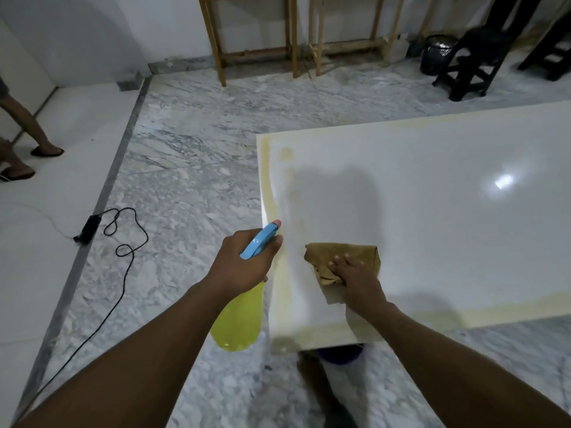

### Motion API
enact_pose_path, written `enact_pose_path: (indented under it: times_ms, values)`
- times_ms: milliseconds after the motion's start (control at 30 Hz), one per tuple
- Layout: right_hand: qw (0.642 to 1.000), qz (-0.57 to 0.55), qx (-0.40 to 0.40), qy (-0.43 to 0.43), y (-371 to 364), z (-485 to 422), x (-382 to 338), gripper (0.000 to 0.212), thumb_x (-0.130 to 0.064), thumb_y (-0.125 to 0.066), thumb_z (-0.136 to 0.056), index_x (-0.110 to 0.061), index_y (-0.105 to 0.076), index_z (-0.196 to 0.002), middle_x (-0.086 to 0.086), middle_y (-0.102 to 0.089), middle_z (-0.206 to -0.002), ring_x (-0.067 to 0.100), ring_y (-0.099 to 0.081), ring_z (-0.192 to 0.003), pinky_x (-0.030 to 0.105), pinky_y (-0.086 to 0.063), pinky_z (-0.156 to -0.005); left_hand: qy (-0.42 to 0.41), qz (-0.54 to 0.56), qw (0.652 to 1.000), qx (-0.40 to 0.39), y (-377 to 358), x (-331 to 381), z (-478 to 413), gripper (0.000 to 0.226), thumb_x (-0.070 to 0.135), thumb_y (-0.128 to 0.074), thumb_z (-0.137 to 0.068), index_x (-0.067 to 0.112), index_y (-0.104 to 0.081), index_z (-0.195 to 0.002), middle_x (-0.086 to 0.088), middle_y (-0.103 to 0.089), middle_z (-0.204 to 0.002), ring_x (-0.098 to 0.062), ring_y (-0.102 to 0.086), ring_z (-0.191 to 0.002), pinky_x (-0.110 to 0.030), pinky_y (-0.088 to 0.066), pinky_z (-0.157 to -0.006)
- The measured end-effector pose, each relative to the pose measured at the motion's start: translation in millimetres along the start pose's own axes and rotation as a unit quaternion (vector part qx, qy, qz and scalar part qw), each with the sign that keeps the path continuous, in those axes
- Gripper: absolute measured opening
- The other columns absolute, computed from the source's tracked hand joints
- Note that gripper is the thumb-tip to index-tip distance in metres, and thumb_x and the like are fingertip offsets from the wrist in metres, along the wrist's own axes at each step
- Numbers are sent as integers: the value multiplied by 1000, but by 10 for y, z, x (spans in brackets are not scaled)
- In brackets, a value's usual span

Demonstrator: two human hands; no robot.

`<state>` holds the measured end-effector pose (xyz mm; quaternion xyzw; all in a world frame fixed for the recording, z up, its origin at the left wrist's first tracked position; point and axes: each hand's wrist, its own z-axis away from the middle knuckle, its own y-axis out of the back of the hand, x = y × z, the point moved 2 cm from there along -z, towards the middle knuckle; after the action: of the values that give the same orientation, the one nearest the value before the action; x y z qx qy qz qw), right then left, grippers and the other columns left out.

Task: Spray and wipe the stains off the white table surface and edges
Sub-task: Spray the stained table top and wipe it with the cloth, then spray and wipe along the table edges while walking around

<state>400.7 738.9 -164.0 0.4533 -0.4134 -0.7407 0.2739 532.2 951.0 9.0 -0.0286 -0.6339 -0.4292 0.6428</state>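
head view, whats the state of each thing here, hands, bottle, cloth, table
left hand: gripping the spray bottle's neck
spray bottle: tilted, nozzle over the table's left edge, yellow liquid inside
right hand: flat, pressing on the cloth
cloth: folded, lying on the table
table: yellowish stains along its left, near and far edges, centre glossy

Item: person, head-cam view. Two forearms shown, both bare to frame edge; no sleeves seen. Left hand [244, 264] and right hand [355, 278]: no gloves, rings or watch noted. Fingernails kept short. Dark footwear partly seen below table edge; detail not discernible.
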Motion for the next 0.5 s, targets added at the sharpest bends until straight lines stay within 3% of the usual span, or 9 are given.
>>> enact_pose_path:
  times_ms: [100,133,200,267,300,333,400,500]
  values:
    - [999,7,-30,-18,-154,552,-74,57,-3,-47,-96,-23,-42,-149,-4,-29,-161,17,-18,-152,37,-16,-121,-25,-1,1000,1,44,-45,436,18,35,-65,-102,42,-72,-87,-27,-73,-88,-32,-76,-67,-45,-67,-63]
    - [999,5,-37,-27,-145,671,-97,54,-4,-46,-97,-23,-44,-148,-3,-32,-160,17,-21,-151,36,-20,-120,-29,-6,1000,1,74,-52,547,17,34,-65,-102,37,-74,-88,-27,-73,-87,-32,-76,-68,-45,-67,-64]
    - [996,5,-73,-46,16,782,-144,47,-7,-48,-95,-20,-55,-140,5,-51,-148,23,-41,-140,32,-34,-112,-33,-25,999,-3,130,-61,698,29,34,-65,-102,10,-75,-90,-29,-72,-86,-31,-75,-63,-45,-66,-64]
    - [992,-19,-97,-73,303,777,-182,35,-6,-50,-89,-18,-70,-115,8,-68,-113,25,-64,-104,23,-50,-80,-35,-27,999,-7,206,-36,783,40,34,-65,-102,-5,-69,-93,-30,-70,-84,-32,-73,-59,-47,-66,-62]
    - [990,-55,-99,-90,467,740,-209,30,-3,-49,-86,-17,-72,-98,6,-68,-95,24,-65,-87,20,-48,-64,-38,-25,999,-4,264,-11,790,41,34,-65,-102,-6,-68,-93,-30,-70,-83,-34,-72,-58,-46,-65,-60]
    - [987,-87,-92,-101,616,684,-227,27,-2,-48,-85,-17,-71,-85,5,-66,-84,23,-64,-79,20,-44,-57,-41,-23,999,-2,318,21,775,40,33,-65,-102,-6,-68,-92,-30,-70,-83,-33,-71,-57,-42,-65,-57]
    - [982,-117,-86,-123,867,500,-257,23,-5,-50,-87,-16,-67,-77,6,-65,-81,24,-62,-79,25,-46,-62,-43,-27,999,5,417,80,670,38,32,-65,-102,-4,-70,-90,-28,-71,-82,-27,-68,-54,-26,-57,-50]
    - [966,-122,-168,-151,1124,108,-352,21,-6,-54,-83,-9,-70,-96,12,-70,-99,28,-66,-93,38,-56,-79,-34,-37,999,6,509,115,390,30,33,-64,-102,8,-75,-90,-9,-72,-73,-22,-68,-52,-13,-48,-47]
